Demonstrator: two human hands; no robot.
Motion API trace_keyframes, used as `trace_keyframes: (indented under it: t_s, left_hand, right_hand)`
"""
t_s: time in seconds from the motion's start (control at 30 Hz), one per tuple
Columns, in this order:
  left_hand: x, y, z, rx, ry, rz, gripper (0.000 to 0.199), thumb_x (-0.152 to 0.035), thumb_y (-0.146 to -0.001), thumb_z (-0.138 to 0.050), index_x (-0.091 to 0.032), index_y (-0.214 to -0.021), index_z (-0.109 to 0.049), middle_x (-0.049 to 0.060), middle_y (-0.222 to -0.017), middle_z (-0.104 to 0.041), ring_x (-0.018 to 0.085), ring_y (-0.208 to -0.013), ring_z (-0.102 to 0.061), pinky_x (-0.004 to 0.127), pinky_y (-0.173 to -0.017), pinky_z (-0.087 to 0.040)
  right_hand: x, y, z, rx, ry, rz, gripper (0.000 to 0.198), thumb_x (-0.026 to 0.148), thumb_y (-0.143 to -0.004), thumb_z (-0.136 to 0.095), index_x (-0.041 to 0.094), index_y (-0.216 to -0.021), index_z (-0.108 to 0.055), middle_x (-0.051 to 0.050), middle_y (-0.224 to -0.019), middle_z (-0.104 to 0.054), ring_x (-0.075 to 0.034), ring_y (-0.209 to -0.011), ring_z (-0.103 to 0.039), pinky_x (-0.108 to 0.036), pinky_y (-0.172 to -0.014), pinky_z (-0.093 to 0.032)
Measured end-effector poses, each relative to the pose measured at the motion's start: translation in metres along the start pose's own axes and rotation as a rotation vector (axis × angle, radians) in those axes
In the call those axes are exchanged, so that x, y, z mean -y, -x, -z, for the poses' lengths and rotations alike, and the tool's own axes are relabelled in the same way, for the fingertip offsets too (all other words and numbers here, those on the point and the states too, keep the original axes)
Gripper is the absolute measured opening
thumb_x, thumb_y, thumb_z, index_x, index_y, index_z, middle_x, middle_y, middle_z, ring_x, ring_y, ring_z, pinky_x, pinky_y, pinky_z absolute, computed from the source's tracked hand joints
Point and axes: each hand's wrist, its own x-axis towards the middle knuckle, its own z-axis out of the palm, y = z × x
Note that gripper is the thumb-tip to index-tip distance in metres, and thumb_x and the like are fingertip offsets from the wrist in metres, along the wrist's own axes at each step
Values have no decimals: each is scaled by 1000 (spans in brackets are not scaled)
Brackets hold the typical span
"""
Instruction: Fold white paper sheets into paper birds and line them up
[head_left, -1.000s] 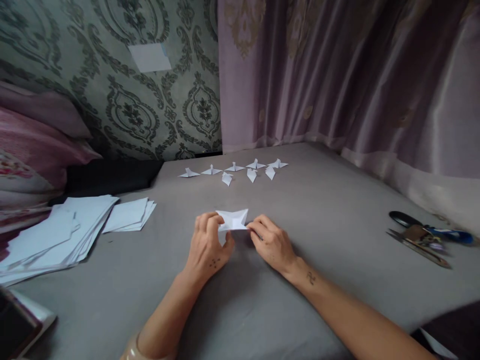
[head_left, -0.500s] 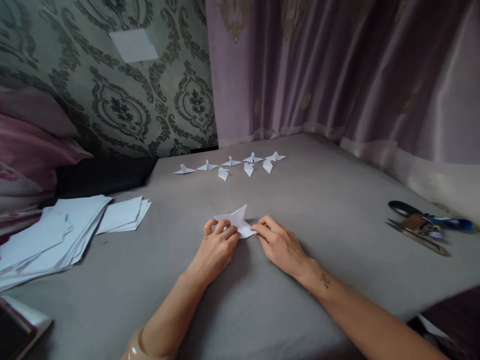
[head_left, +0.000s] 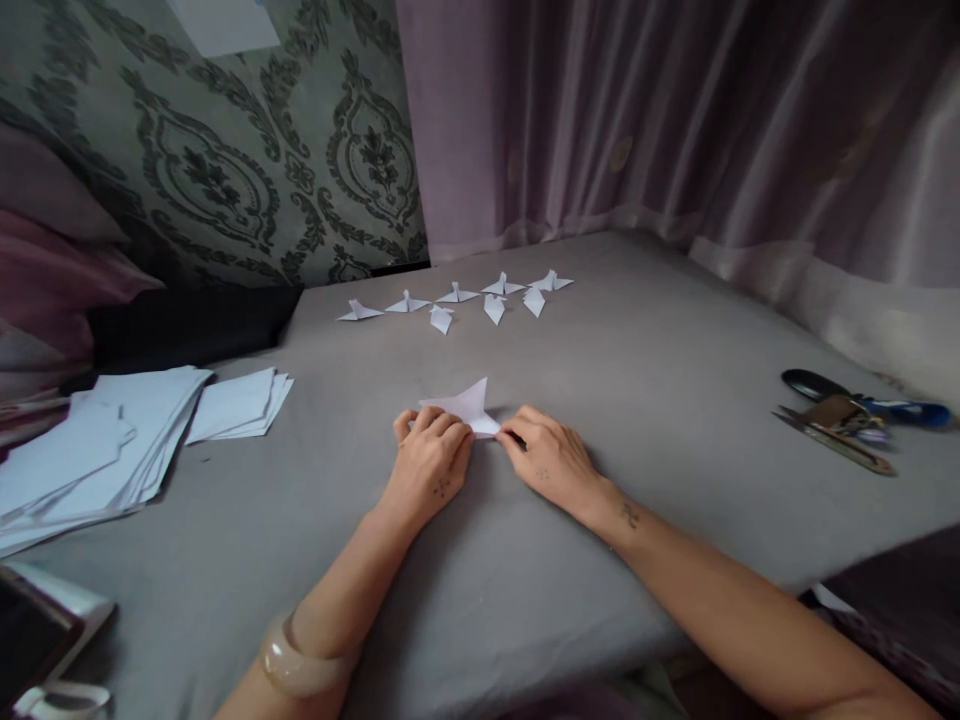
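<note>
A partly folded piece of white paper lies on the grey cloth in front of me, with pointed corners sticking up and to the sides. My left hand has its curled fingers on the paper's near left side, covering part of it. At the right corner, my right hand pinches the paper between thumb and fingers. Farther back stand several small folded paper birds in two loose rows.
Stacked white sheets and smaller cut squares lie at the left. On the right are a utility knife and blue-handled scissors. A dark object with a white edge sits at the near left. Curtains hang behind.
The camera view has tilted down, so everything sits higher in the picture. Both hands stay on the folded paper; the right fingers have closed more tightly at its right corner.
</note>
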Motion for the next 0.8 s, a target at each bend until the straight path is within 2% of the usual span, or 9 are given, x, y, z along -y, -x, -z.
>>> trace_keyframes:
  t_s: [0.2,0.3,0.43,0.57,0.67,0.73,0.8]
  left_hand:
    - [1,-6,-8,-50,-3,40,20,-26,-91,-46,-21,-89,-65,6,-84,-69,24,-91,-55,47,-91,-26]
    - [2,-8,-12,-65,-11,47,16,-28,-88,-52,-22,-98,-62,7,-92,-68,25,-95,-54,46,-91,-28]
    - [7,-6,-9,-108,-47,107,52,-35,-77,-68,-19,-122,-49,14,-121,-55,30,-109,-48,45,-92,-32]
    - [18,1,-3,-168,-34,209,68,-33,-71,-72,-18,-129,-38,17,-126,-46,31,-112,-47,46,-91,-37]
    - [25,4,0,-182,81,320,57,-31,-72,-69,-17,-120,-42,12,-112,-53,24,-94,-57,41,-81,-45]
    - [26,5,0,-159,167,413,38,-30,-74,-66,-18,-105,-48,5,-94,-57,19,-77,-59,34,-69,-48]
    - [24,3,-1,-103,238,435,19,-30,-76,-62,-19,-89,-53,1,-80,-58,16,-68,-58,29,-63,-47]
  right_hand:
    - [0,-6,-6,-31,-2,-80,16,27,-90,-49,22,-84,-63,-2,-85,-63,-13,-67,-58,-26,-58,-35]
    - [-1,-6,-9,-50,-11,-74,12,27,-89,-51,21,-84,-61,-2,-86,-62,-12,-66,-57,-26,-57,-34]
    - [-1,-4,-9,-33,-50,4,13,20,-90,-49,22,-90,-61,-1,-91,-62,-12,-71,-57,-25,-57,-34]
    - [1,1,-6,17,-8,104,27,10,-92,-41,23,-96,-64,-2,-93,-61,-13,-79,-58,-26,-60,-36]
    - [3,3,-3,40,53,152,30,8,-91,-39,22,-99,-64,-5,-95,-60,-15,-83,-56,-27,-61,-37]
    - [4,4,0,52,78,166,29,10,-91,-40,22,-102,-63,-6,-96,-59,-16,-85,-55,-27,-61,-38]
    - [6,5,2,64,89,172,29,12,-92,-39,22,-105,-63,-6,-95,-58,-17,-87,-54,-27,-61,-38]
